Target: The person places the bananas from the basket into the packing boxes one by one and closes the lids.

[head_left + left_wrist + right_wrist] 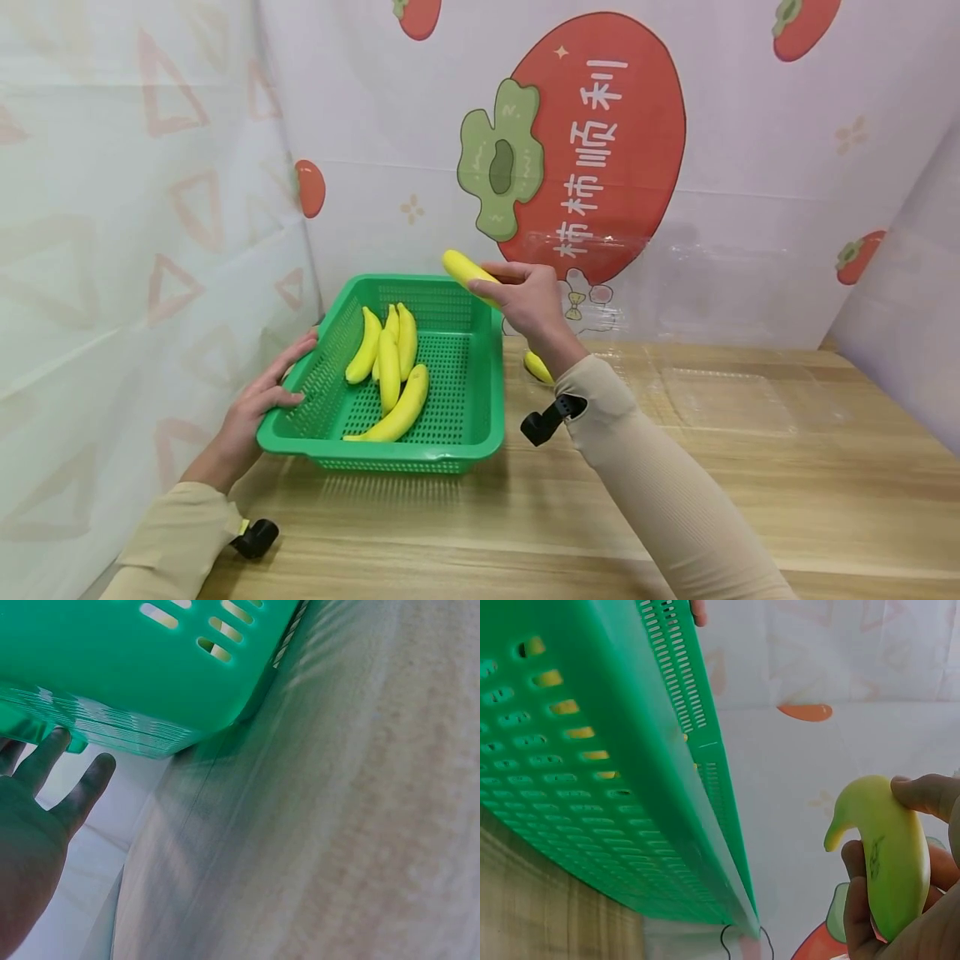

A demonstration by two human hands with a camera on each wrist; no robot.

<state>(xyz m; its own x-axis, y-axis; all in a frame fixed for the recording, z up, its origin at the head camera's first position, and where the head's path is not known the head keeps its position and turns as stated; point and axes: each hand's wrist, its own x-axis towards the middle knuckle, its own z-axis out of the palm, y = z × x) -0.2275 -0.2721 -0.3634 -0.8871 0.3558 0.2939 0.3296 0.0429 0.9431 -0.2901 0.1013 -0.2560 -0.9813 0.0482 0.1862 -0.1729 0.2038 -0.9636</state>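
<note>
My right hand (528,304) holds a yellow banana (467,268) above the back right corner of a green perforated basket (491,400). In the right wrist view, the thumb and fingers pinch the banana (892,862) about its thicker part, its curved stem pointing away from the palm. My left hand (258,408) holds the basket's left rim, thumb over the inner side and fingers along the outside. The left wrist view shows those fingers (49,754) spread, tips right at the rim. Several bananas (388,367) lie inside the basket.
Another banana (537,367) lies behind my right forearm, partly hidden by it. Clear plastic containers (727,400) stand opened on the wooden table (600,517) at the right. A printed cloth (390,100) hangs behind, and a pale cloth (112,250) borders the left side.
</note>
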